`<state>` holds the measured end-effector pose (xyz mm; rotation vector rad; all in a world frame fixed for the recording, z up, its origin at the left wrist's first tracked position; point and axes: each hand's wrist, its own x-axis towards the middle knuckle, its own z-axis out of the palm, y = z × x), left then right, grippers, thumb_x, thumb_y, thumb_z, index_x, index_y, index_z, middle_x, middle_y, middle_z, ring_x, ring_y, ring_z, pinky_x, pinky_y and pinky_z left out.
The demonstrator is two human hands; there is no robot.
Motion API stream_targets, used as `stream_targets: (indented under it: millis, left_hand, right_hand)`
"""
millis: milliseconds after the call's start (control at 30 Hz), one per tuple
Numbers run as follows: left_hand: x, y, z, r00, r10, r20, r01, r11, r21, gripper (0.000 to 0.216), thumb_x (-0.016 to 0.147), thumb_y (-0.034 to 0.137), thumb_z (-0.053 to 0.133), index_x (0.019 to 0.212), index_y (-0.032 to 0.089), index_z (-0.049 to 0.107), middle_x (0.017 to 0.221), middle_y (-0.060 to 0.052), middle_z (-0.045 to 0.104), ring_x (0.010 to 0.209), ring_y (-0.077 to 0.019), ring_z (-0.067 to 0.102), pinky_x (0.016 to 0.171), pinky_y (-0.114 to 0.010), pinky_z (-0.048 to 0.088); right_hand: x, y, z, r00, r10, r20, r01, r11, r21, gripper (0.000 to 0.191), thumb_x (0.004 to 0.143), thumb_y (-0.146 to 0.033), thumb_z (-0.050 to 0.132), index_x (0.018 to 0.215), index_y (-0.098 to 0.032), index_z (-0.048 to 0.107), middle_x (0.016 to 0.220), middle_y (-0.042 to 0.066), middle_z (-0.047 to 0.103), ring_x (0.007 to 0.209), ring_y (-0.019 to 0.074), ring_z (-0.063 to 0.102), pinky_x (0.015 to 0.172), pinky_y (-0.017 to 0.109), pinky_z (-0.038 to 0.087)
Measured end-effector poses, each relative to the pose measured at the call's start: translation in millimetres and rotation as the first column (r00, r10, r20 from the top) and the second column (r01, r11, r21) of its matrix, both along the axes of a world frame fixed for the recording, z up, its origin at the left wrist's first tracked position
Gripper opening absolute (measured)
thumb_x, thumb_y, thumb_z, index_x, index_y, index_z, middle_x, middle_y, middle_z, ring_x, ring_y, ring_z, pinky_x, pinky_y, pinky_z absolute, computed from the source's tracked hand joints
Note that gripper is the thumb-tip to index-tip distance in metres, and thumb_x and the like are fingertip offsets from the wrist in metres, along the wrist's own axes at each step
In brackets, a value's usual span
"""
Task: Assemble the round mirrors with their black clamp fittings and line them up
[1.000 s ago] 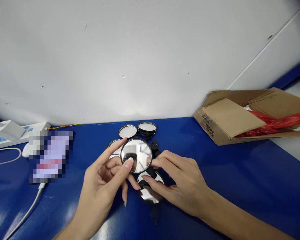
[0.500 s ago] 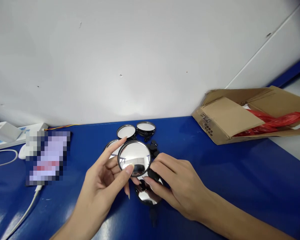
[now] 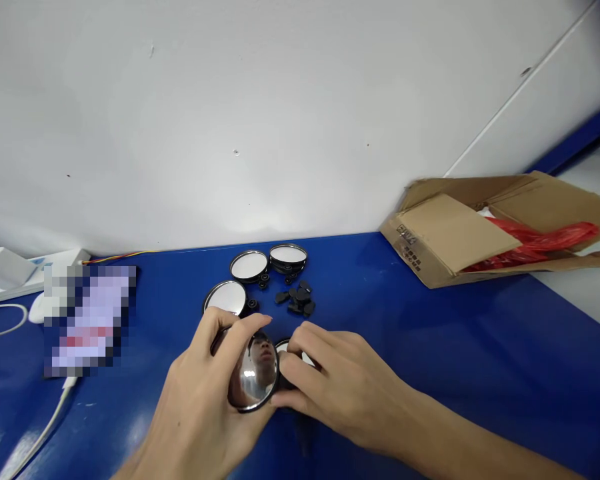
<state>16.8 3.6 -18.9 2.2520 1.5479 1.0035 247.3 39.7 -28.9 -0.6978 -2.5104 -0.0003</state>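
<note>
My left hand [image 3: 200, 407] grips a small round convex mirror [image 3: 253, 375] by its rim, tilted so its glass faces me, low over the blue table. My right hand [image 3: 340, 383] is closed at the mirror's right edge, fingertips pinching there; what they press is hidden. Under my right fingers another round mirror [image 3: 291, 347] lies on the table, mostly covered. Farther back lie three more round mirrors [image 3: 226, 297] and a heap of small black pads [image 3: 296, 299].
A phone [image 3: 87, 320] with a white cable lies at the left beside a white power strip [image 3: 10, 273]. An open cardboard box [image 3: 485, 230] with red plastic inside sits at the back right. A white wall bounds the blue table [image 3: 455, 347] behind.
Both hands brought the held mirror down and toward me, turning its face more upright. The mirrors and black pads behind it came into plain view.
</note>
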Motion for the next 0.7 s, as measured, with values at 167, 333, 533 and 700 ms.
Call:
stream_targets:
  millis: [167,333,533,700]
  left_hand:
    - [-2.1,-0.5,-1.9,0.992,-0.067,-0.103,0.069,0.998,0.013,0.045,0.095,0.037,0.084,0.132,0.03,0.061,0.108,-0.001,0.054,0.065,-0.0156,0.062,0.051,-0.03,0.056]
    - [-5.3,6.9,8.4,0.963,-0.245,-0.112,0.233,0.966,-0.113,0.037,0.093,0.039,0.085,0.12,0.027,0.063,0.1,0.0,0.055,0.069,-0.0184,0.061,0.056,-0.032,0.051]
    - [-4.1,5.6,6.5,0.923,-0.386,0.005,0.383,0.913,-0.14,0.014,0.081,0.025,0.073,0.092,0.025,0.064,0.087,0.0,0.053,0.064,-0.0163,0.052,0.053,-0.029,0.042]
    - [-11.3,-0.6,5.3,0.87,-0.482,0.104,0.493,0.853,-0.17,0.012,0.082,0.035,0.071,0.091,0.027,0.067,0.084,-0.002,0.055,0.063,-0.0186,0.053,0.053,-0.031,0.044]
  right_hand:
    - [-1.3,-2.0,8.5,0.997,0.068,0.03,-0.067,0.998,-0.005,0.041,0.124,-0.037,0.045,0.091,-0.019,0.061,0.087,0.002,0.061,0.072,0.0174,0.052,0.056,0.035,0.033]
    - [6.5,1.4,17.1,0.98,0.182,0.08,-0.171,0.977,-0.127,0.045,0.125,-0.037,0.04,0.089,-0.019,0.059,0.086,0.0,0.06,0.071,0.0157,0.052,0.053,0.034,0.032]
    - [14.3,1.1,33.8,0.941,0.338,0.001,-0.305,0.85,-0.429,0.034,0.117,-0.044,0.064,0.092,-0.021,0.061,0.091,-0.003,0.069,0.077,0.0133,0.061,0.065,0.029,0.046]
    - [20.4,3.7,59.9,0.886,0.387,-0.254,-0.447,0.571,-0.688,0.007,0.115,-0.02,0.066,0.112,-0.021,0.073,0.106,-0.001,0.076,0.09,0.0115,0.07,0.083,0.02,0.056]
